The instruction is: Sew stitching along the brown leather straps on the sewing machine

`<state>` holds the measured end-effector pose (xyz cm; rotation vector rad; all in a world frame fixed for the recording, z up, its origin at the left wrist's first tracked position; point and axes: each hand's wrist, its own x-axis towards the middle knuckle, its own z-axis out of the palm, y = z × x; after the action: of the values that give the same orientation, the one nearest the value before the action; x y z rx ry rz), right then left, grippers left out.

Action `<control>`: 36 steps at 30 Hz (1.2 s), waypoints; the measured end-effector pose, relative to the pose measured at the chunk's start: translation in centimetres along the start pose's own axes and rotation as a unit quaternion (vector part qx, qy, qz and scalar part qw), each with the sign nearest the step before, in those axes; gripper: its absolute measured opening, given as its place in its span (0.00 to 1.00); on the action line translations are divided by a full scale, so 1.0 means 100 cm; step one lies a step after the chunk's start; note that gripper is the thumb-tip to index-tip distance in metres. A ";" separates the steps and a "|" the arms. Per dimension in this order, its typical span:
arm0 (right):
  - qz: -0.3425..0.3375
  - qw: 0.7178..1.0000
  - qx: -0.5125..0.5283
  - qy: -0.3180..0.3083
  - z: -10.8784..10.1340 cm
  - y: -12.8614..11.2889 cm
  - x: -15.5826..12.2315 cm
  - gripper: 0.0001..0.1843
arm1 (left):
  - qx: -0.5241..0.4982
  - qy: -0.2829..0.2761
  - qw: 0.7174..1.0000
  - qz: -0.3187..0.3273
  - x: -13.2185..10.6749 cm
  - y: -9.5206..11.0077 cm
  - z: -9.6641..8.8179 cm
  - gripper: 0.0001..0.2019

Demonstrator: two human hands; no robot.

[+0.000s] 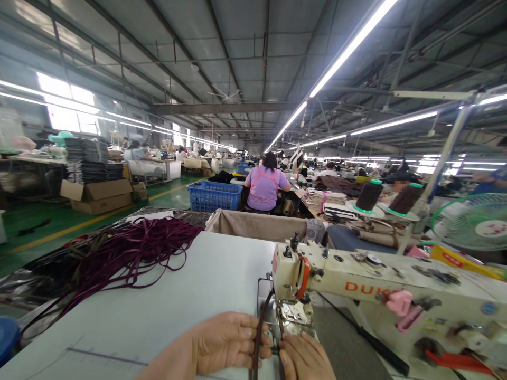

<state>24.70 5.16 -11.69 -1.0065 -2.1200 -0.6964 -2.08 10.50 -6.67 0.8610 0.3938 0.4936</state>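
My left hand point(225, 343) rests on the white sewing table point(158, 306), fingers curled and pinched on a thin dark strap point(259, 338) that loops up toward the needle. My right hand point(304, 359) lies just right of it, fingertips pressed on the same strap in front of the presser foot point(295, 314). The cream sewing machine point(356, 279) stretches to the right from the needle head.
A heap of maroon and dark straps point(130, 248) lies on the table's far left. Thread cones point(370, 195) and a green fan point(475, 221) stand at right. A person in purple point(265, 184) sits ahead beside a blue crate point(214, 196). Cardboard boxes point(99, 195) sit at left.
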 end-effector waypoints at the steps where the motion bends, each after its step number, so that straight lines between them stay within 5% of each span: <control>1: 0.015 1.000 0.005 -0.005 -0.004 -0.005 0.003 0.16 | 0.000 0.000 1.000 -0.001 0.000 0.000 -0.001 0.19; 10: 0.156 0.981 0.083 -0.075 -0.030 -0.035 0.025 0.19 | -0.014 -0.014 1.000 -0.011 0.000 -0.001 -0.007 0.17; 36: 0.158 0.980 0.098 -0.077 -0.028 -0.034 0.024 0.19 | -0.007 -0.004 1.000 -0.029 -0.001 0.003 -0.007 0.17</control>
<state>21.83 2.35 -8.71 -1.2823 -2.0428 -0.2567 -2.60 11.04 -6.86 0.8355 0.4057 0.4387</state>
